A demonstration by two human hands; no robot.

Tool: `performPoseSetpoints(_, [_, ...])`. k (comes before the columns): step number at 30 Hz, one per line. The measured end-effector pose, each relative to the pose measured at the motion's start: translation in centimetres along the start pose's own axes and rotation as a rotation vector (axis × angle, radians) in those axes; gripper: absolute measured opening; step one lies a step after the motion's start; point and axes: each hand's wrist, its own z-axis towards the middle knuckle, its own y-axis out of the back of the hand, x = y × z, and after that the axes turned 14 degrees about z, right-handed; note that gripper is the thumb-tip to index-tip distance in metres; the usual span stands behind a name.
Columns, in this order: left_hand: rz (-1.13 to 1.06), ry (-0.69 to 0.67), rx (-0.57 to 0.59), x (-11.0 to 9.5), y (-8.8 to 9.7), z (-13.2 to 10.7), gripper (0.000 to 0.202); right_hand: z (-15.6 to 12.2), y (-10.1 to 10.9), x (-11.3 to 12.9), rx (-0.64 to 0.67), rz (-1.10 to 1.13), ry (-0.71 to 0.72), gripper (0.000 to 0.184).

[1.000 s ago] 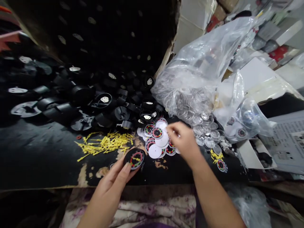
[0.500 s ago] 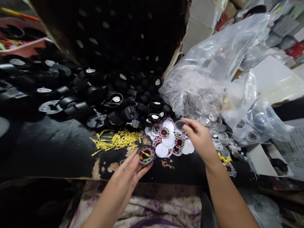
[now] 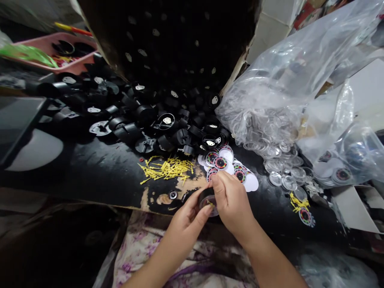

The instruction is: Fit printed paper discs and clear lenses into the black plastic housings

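Observation:
My left hand grips a small round black case with a coloured dial inside, at the near edge of the black table. My right hand is closed over the top of the same case, fingers pinched on it; whatever lies under them is hidden. Just beyond lie a heap of printed round dials, a scatter of small yellow pointers and a spread of clear round lenses.
A heap of black round cases spills from a dark box at the back. A large clear bag of lenses stands at the right, a smaller bag beside it. A pink tray sits far left. Patterned cloth covers my lap.
My right hand came back from the clear lenses to the case in my left hand and closed over it. The left hand drew the case nearer. The view shifted left.

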Motion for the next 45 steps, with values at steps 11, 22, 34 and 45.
performPoseSetpoints(11, [0.289,-0.066,-0.138,-1.1,1.4,-1.7,0.038,0.0,-3.2,0.1,-0.051,0.040,0.146,0.037])
performPoseSetpoints(22, [0.953,0.085,-0.716,2.1,14.9,-8.6,0.045,0.0,-1.5,0.6,0.201,0.283,-0.029,0.024])
performPoseSetpoints(34, [1.145,-0.316,-0.602,-2.9,15.5,8.6,0.035,-1.1,-1.6,1.1,0.323,0.218,-0.074,0.021])
performPoseSetpoints(45, [-0.004,-0.008,-0.320,-2.0,5.9,-2.3,0.044,0.9,-3.2,1.3,0.271,0.304,-0.137,0.050])
